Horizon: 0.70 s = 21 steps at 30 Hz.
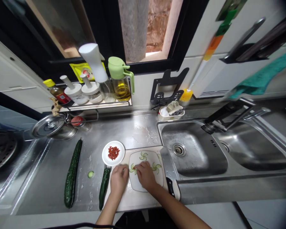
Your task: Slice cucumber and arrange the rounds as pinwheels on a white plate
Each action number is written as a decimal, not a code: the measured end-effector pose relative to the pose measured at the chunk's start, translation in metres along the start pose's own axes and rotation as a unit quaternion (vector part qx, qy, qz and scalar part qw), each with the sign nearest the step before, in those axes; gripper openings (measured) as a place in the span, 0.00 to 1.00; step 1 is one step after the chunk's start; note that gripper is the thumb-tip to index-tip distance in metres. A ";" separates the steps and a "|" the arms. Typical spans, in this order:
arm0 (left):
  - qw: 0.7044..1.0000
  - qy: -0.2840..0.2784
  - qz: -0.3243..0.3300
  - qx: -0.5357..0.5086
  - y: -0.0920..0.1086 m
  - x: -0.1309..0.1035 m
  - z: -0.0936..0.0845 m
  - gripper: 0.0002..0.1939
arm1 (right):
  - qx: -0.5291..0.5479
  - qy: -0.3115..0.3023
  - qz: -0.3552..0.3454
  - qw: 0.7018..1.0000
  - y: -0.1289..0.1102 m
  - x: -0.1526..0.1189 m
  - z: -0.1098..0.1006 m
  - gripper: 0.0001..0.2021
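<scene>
A squarish white plate [145, 186] lies on a pale cutting board [135, 202], with thin cucumber slices [143, 156] set in pinwheel shapes on it. My right hand [146, 175] reaches over the plate, fingertips pinched on a small red bit like a goji berry at the left pinwheel. Beside the plate's left edge, my left hand [119, 180] is closed, and what its fingers hold is too small to make out. A round white dish [105, 158] of red goji berries [113, 153] stands just beyond it. Left of this hand lies a cut cucumber [104, 187].
A kitchen knife [169, 165] lies at the board's right, beside the sink [195, 152]. A whole cucumber [72, 175] and a cucumber end [91, 174] rest on the steel counter. Seasoning jars and an oil bottle [121, 86] stand on a rack behind; a lidded pot [52, 125] sits back left.
</scene>
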<state>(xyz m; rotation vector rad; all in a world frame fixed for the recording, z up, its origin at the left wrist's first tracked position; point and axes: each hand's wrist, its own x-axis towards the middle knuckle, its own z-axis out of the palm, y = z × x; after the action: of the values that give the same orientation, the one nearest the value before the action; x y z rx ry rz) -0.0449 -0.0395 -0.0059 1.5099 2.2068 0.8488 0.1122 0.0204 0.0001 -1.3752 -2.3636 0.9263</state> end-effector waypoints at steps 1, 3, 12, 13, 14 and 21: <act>1.000 0.008 -0.014 0.008 -0.005 0.002 -0.003 0.11 | 0.003 0.000 0.001 1.000 0.000 0.000 -0.001 0.14; 0.998 0.026 -0.048 0.025 -0.017 0.009 -0.009 0.11 | 0.005 -0.002 0.004 1.000 0.000 0.000 -0.003 0.14; 0.988 0.034 -0.118 0.094 -0.029 0.059 -0.009 0.10 | -0.002 -0.005 0.011 1.000 -0.003 -0.005 -0.004 0.14; 0.987 0.031 -0.122 0.102 -0.027 0.062 -0.007 0.10 | -0.001 -0.004 0.011 1.000 -0.003 -0.005 -0.005 0.13; 0.986 0.028 -0.125 0.110 -0.026 0.064 -0.006 0.10 | 0.001 -0.004 0.010 1.000 -0.003 -0.006 -0.005 0.13; 0.981 0.021 -0.135 0.140 -0.025 0.068 -0.003 0.11 | 0.006 -0.009 0.015 1.000 0.000 -0.007 -0.007 0.11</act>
<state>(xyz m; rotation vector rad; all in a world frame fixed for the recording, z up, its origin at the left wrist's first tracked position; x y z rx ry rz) -0.0905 0.0160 -0.0156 1.2692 2.5736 0.5051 0.1198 0.0171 0.0063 -1.4077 -2.3525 0.9623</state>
